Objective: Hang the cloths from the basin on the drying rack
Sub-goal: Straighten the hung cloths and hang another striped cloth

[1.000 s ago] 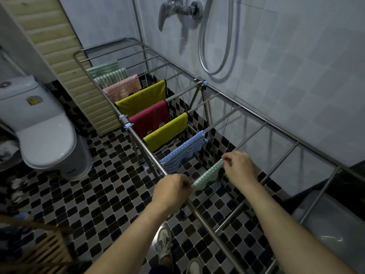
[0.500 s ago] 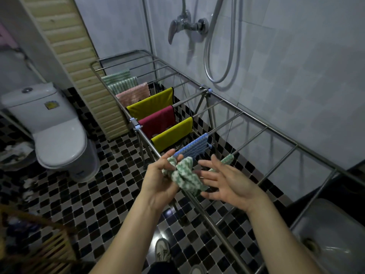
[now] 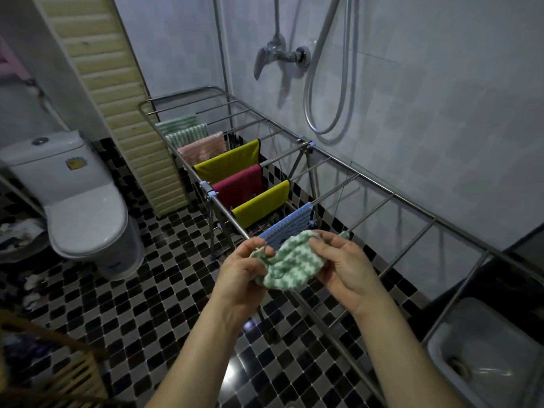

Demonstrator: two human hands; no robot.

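Held the green-and-white cloth [image 3: 291,266] bunched up between both hands, above the near long rail of the drying rack [image 3: 306,146] and just in front of the blue cloth [image 3: 291,225]. Pinched its left edge between the thumb and curled fingers of the left hand [image 3: 244,272]. Clamped its right side in the right hand [image 3: 344,269], thumb on top and fingers curled underneath. Could not tell whether the bunched cloth touched the rail below it.

Counted seven cloths draped over the crossbars, running from the hands toward the rack's far end. Came first to the blue one, then to a yellow cloth [image 3: 262,204], a magenta cloth [image 3: 240,184] and a second yellow cloth [image 3: 228,164]. Ended with a pink cloth [image 3: 203,145] and two green striped cloths [image 3: 188,135] near the far left corner. Hung all of them against the near rail, each on its own bar.

Stood over a checked tile floor [image 3: 147,290], with the rack's far long rail close along the pale tiled wall. Faced a shower tap [image 3: 279,57] and a looped shower hose [image 3: 326,83] on that wall, above the rack's middle. Glimpsed the pale basin [image 3: 471,334] at the lower right, by the rack's right end, with a drain in its bottom. Passed a white toilet [image 3: 85,207] on the left, well apart from the rack, and a slatted wooden panel [image 3: 117,98] leaning at the rack's far left corner.
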